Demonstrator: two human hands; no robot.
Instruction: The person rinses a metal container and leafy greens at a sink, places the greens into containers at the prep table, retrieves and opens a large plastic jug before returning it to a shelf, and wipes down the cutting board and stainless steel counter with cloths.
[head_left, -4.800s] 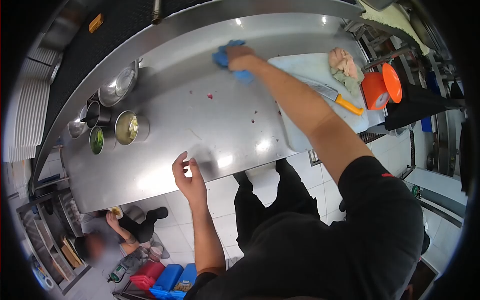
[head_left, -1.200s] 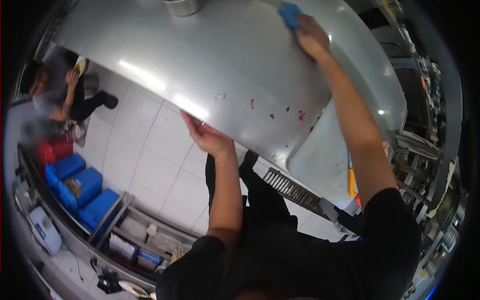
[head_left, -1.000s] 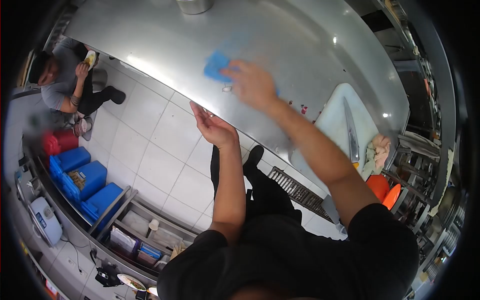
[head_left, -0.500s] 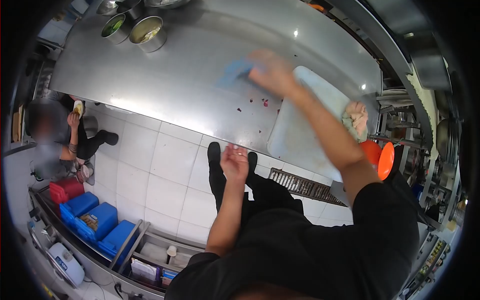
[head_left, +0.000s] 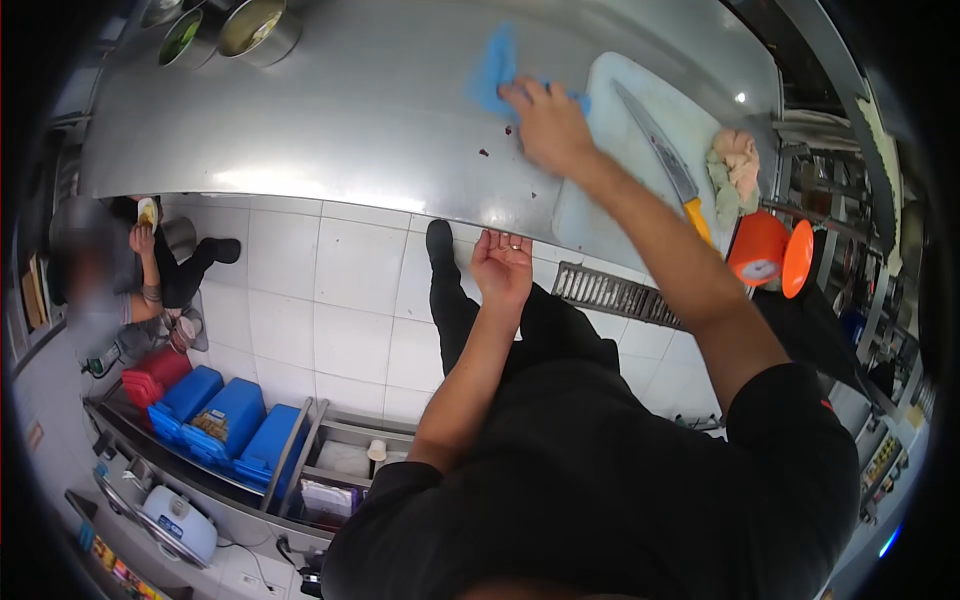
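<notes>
My right hand (head_left: 552, 128) presses a thin blue cloth (head_left: 497, 72) onto the steel table (head_left: 350, 130), close to the left side of a white cutting board (head_left: 622, 95). Small dark red scraps (head_left: 484, 153) lie on the steel below the cloth. At the table's front edge, my left hand (head_left: 503, 268) is held palm up, cupped with fingers apart, and nothing shows in it. A knife (head_left: 655, 140) with a yellow handle rests on the board. Beside it is a crumpled pinkish cloth (head_left: 737, 160).
Metal pots (head_left: 258, 32) with food stand at the far left. An orange container (head_left: 757, 248) is right of the board. Another person (head_left: 100, 260) sits at the left holding food. Blue bins (head_left: 225, 420) and a red bin (head_left: 157, 372) stand behind. A floor drain (head_left: 620, 295) lies below.
My right hand has swept the blue cloth nearer to the board, and fewer red scraps show on the table. The knife, hidden behind my arm before, is now visible.
</notes>
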